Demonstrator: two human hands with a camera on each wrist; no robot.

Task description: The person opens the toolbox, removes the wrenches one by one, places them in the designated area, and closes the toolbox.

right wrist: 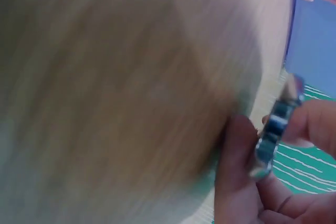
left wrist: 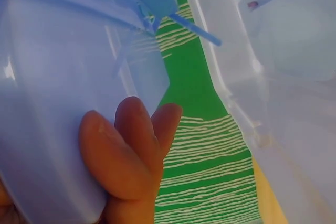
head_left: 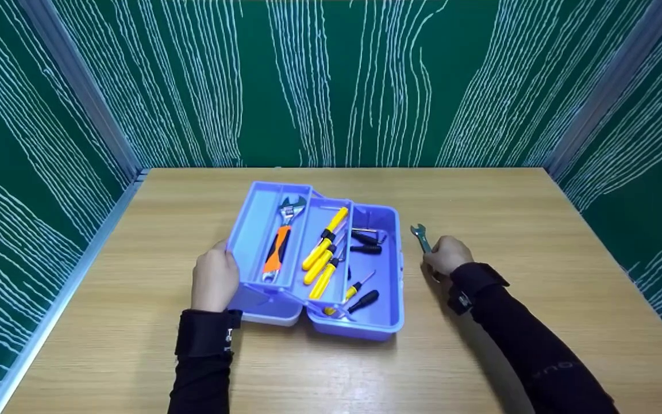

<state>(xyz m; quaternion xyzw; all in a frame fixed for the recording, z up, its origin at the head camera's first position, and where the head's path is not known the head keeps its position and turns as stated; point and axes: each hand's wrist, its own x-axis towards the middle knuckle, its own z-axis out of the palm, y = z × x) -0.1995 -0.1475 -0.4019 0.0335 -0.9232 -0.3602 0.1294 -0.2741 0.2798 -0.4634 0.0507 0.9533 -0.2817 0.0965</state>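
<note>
A blue-purple toolbox [head_left: 397,270] sits in the middle of the table, its stepped trays spread to the left. My left hand [head_left: 215,277] grips the outer wall of the left section; in the left wrist view, its fingers [left wrist: 118,156] bend against the pale blue plastic [left wrist: 58,93]. To the right of the box, my right hand [head_left: 449,255] pinches a metal wrench [head_left: 421,237] between thumb and fingers, the open end pointing away from me. The right wrist view shows the wrench [right wrist: 275,124] end-on. An adjustable wrench [head_left: 278,244] with an orange-black handle lies in the left tray.
Several yellow-handled screwdrivers [head_left: 324,253] fill the middle tray. In the deep right compartment are black-handled tools [head_left: 365,300] and a yellow-and-black screwdriver [head_left: 360,287]. Green walls with white lines [head_left: 365,86] enclose the wooden table [head_left: 509,230] at the back and sides.
</note>
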